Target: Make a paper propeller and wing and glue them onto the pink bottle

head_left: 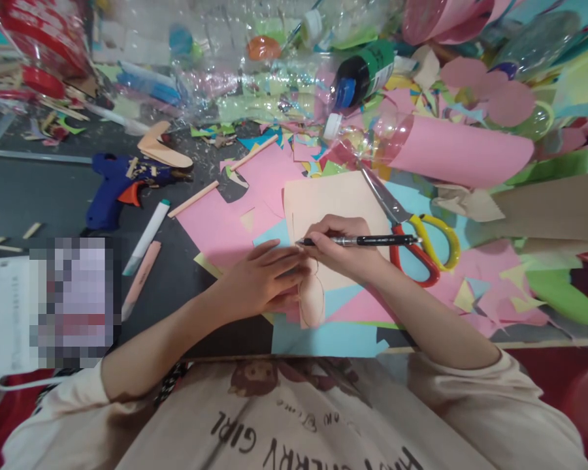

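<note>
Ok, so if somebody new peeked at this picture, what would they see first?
Probably the right hand in the middle, holding a black pen over pale paper, with the left hand close to the pen's tip. Next, perhaps, the scissors with one red and one yellow handle, to the right of that paper's middle. The blue glue gun stands out too, over on the left of the dark table.
</note>
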Motion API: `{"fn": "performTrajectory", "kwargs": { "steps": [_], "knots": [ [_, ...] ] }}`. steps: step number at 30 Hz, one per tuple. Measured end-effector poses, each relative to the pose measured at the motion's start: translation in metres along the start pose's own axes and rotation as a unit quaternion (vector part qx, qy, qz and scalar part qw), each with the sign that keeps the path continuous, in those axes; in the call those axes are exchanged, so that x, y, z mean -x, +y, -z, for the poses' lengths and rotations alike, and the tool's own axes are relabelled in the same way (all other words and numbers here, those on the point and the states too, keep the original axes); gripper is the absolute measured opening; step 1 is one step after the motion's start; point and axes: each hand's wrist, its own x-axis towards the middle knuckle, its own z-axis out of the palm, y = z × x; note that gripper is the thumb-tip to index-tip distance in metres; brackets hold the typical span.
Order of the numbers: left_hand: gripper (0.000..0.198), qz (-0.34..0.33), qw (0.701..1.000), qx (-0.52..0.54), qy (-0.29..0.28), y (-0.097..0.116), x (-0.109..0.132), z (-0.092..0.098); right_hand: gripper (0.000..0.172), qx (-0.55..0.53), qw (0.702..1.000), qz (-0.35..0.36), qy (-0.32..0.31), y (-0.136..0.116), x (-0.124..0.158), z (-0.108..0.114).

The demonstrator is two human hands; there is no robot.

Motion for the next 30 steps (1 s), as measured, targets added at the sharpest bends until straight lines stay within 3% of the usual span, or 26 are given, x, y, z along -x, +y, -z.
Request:
{"fn": "performTrajectory", "kwargs": {
  "steps": [6, 12, 17, 23, 30],
  "knots": [
    [0.033, -0.007, 1.0, 0.01, 0.005, -0.0015, 0.0004, -0.0003, 0.023, 0.029, 0.999, 0.012, -0.006, -0.0021, -0.001, 0.0],
    [0.031, 0.011, 1.0, 0.023, -0.001, -0.0011, 0.0021, -0.0035, 0.018, 0.012, 0.998, 0.003, 0.057, -0.0023, -0.0022, -0.001],
    [0.03, 0.005, 0.999, 0.028, -0.015, -0.002, 0.0011, -0.0019, 0.021, 0.013, 1.0, -0.002, 0.028, -0.0017, -0.002, -0.0002],
    [0.027, 0.009, 1.0, 0.029, 0.005, -0.0005, -0.0022, 0.0021, 0.02, -0.051, 0.997, -0.004, 0.063, 0.0023, -0.0028, -0.0026],
    [0.028, 0.009, 1.0, 0.02, -0.003, -0.0001, -0.0036, 0.0038, 0.019, 0.002, 0.999, 0.001, 0.037, -0.0038, -0.0044, -0.0007]
  ]
}}
